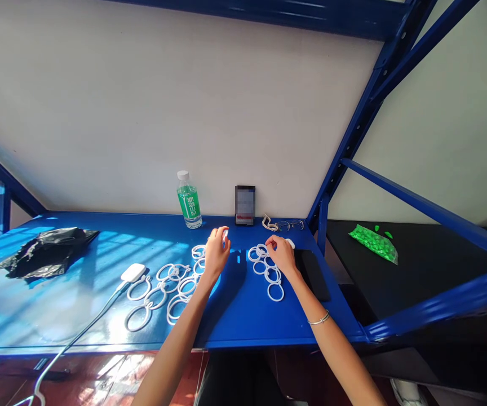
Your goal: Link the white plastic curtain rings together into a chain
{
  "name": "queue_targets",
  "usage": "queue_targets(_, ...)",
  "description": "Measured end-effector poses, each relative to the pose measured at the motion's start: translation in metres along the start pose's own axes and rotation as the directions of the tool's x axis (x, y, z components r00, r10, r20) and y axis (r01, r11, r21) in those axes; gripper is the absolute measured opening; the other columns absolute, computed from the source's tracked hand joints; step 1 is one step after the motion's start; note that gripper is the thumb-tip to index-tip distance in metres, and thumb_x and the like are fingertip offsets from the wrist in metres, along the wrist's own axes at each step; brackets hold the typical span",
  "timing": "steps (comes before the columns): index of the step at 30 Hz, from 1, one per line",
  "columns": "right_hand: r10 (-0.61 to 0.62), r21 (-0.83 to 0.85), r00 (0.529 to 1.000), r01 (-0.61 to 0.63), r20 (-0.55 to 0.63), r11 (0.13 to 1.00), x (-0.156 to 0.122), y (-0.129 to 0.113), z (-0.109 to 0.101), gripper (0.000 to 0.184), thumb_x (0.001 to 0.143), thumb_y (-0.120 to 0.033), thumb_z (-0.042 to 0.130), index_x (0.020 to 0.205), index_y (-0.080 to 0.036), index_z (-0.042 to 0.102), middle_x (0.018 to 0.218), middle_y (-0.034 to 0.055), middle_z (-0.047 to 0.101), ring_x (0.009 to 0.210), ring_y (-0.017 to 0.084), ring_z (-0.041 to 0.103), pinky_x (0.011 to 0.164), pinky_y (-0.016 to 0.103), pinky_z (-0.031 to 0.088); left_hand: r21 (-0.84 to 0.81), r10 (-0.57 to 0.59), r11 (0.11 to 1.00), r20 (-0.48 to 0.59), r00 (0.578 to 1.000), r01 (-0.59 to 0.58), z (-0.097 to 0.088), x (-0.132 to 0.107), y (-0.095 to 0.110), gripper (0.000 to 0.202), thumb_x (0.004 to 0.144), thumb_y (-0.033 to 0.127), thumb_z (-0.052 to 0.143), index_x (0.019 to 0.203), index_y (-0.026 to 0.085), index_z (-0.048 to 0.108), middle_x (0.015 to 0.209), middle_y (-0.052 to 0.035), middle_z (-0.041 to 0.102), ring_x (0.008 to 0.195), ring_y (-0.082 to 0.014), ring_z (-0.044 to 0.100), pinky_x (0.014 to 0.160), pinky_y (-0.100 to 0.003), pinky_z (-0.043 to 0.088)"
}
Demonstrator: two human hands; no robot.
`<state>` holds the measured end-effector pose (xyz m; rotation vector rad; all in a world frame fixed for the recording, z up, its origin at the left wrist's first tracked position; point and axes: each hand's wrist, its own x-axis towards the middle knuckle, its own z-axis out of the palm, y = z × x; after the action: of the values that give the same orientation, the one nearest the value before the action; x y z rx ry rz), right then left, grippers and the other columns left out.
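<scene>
- While both forearms reach in from the near edge of the blue shelf [243,321], the left hand [216,252] sits raised just above the surface, thumb and forefinger closed on a white ring [225,233] of which only a sliver shows
- Just to the right, the right hand [282,255] is curled knuckles-up, its fingertips [270,243] down on the far end of a row of rings [270,273]; whether they pinch a ring or only touch it cannot be told
- That row runs from the right fingertips toward the near edge, the rings overlapping or touching one another, and lies flat on the shelf
- A thin bracelet [319,319] circles the right wrist
- Left of the left hand, a scatter of loose rings [169,290] is spread on the shelf, several overlapping
- Beside that scatter lies a small white device [132,272] with a cable trailing off the near edge
- Against the back wall stand a green-labelled water bottle [189,200] and a dark phone [244,204], with a pair of glasses [286,225] lying to the right of them
- A crumpled black bag [49,252] rests at the far left of the shelf
- A flat black slab [313,273] lies just beside the right hand, near the shelf's right edge
- Well apart, on the black surface to the right, sits a bag of green pieces [373,242]
</scene>
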<state>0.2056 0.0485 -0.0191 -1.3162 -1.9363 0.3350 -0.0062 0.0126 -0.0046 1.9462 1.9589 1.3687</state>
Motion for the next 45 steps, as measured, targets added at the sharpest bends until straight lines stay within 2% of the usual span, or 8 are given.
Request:
queue_targets(2, -0.06, 0.062, 0.998, 0.059, 0.014, 0.996, 0.0, -0.004, 0.0, 0.018, 0.082, -0.019, 0.044, 0.079, -0.023, 0.061, 0.078, 0.0026, 0.066, 0.076, 0.021, 0.06, 0.067, 0.031, 0.046, -0.24, -0.014, 0.971, -0.029, 0.999, 0.007, 0.0, 0.001, 0.003, 0.024, 0.087, 0.025, 0.043, 0.105, 0.02, 0.058, 0.087, -0.0048, 0.06, 0.076, -0.0184, 0.06, 0.07, -0.032, 0.051)
queue_targets(5, -0.152, 0.151, 0.987, 0.144, 0.042, 0.978, -0.002, -0.012, 0.002, 0.017, 0.084, -0.021, 0.047, 0.093, -0.023, 0.061, 0.088, 0.003, 0.066, 0.086, 0.02, 0.061, 0.076, 0.033, 0.049, -0.503, -0.076, 0.86, 0.045, 0.996, 0.088, 0.001, 0.0, 0.009, 0.024, 0.086, 0.036, 0.049, 0.102, 0.021, 0.059, 0.085, -0.0031, 0.061, 0.073, -0.0162, 0.062, 0.066, -0.028, 0.053)
queue_targets(11, -0.24, 0.274, 0.969, 0.215, 0.061, 0.938, -0.01, -0.022, 0.012, 0.025, 0.083, -0.028, 0.061, 0.107, -0.025, 0.057, 0.096, 0.003, 0.065, 0.091, 0.019, 0.062, 0.082, 0.033, 0.049, -0.683, -0.089, 0.702, 0.196, 0.976, 0.201, 0.006, -0.003, 0.016, 0.033, 0.082, 0.043, 0.057, 0.105, 0.018, 0.06, 0.078, -0.0017, 0.064, 0.07, -0.0156, 0.064, 0.07, -0.03, 0.054)
queue_targets(18, -0.15, 0.307, 0.989, 0.147, -0.015, 0.94, -0.009, -0.021, 0.013, 0.016, 0.089, -0.036, 0.053, 0.096, -0.024, 0.061, 0.089, 0.005, 0.066, 0.083, 0.022, 0.062, 0.078, 0.035, 0.05, -0.698, -0.036, 0.689, 0.234, 0.972, 0.194, 0.01, -0.005, 0.02, 0.04, 0.082, 0.046, 0.057, 0.11, 0.018, 0.058, 0.084, -0.0034, 0.064, 0.073, -0.0164, 0.066, 0.073, -0.033, 0.057)
queue_targets(23, -0.127, 0.374, 0.992, 0.114, 0.01, 0.92, -0.008, -0.026, 0.009, 0.019, 0.092, -0.038, 0.047, 0.091, -0.024, 0.06, 0.083, 0.0032, 0.068, 0.078, 0.02, 0.065, 0.074, 0.033, 0.051, -0.686, -0.013, 0.706, 0.233, 0.972, 0.174, 0.009, -0.005, 0.022, 0.039, 0.082, 0.048, 0.058, 0.11, 0.02, 0.06, 0.108, -0.0081, 0.065, 0.09, -0.0188, 0.066, 0.075, -0.032, 0.057)
queue_targets(33, -0.08, 0.503, 0.997, 0.058, 0.022, 0.863, -0.009, -0.03, 0.008, 0.021, 0.09, -0.041, 0.05, 0.093, -0.023, 0.059, 0.087, 0.0024, 0.068, 0.08, 0.019, 0.067, 0.072, 0.03, 0.055, -0.707, -0.081, 0.644, 0.316, 0.945, 0.292, 0.013, -0.004, 0.016, 0.037, 0.075, 0.054, 0.064, 0.078, 0.018, 0.061, 0.067, -0.0022, 0.069, 0.068, -0.0187, 0.069, 0.072, -0.033, 0.056)
queue_targets(40, -0.199, 0.431, 0.979, 0.194, -0.033, 0.881, -0.012, -0.032, 0.009, 0.022, 0.089, -0.031, 0.052, 0.109, -0.026, 0.061, 0.096, 0.003, 0.068, 0.083, 0.018, 0.065, 0.079, 0.033, 0.054, -0.688, -0.125, 0.633, 0.361, 0.924, 0.355, 0.015, -0.004, 0.013, 0.043, 0.077, 0.06, 0.057, 0.07, 0.017, 0.06, 0.062, -0.0026, 0.067, 0.059, -0.0177, 0.068, 0.064, -0.033, 0.058)
queue_targets(45, -0.177, 0.42, 0.983, 0.182, -0.052, 0.889, -0.011, -0.031, 0.01, 0.019, 0.089, -0.033, 0.053, 0.102, -0.026, 0.065, 0.092, 0.003, 0.069, 0.082, 0.02, 0.066, 0.076, 0.032, 0.054, -0.686, -0.11, 0.648, 0.347, 0.931, 0.332, 0.012, -0.005, 0.016, 0.04, 0.075, 0.056, 0.061, 0.088, 0.018, 0.063, 0.068, -0.0004, 0.067, 0.058, -0.0158, 0.066, 0.062, -0.031, 0.057)
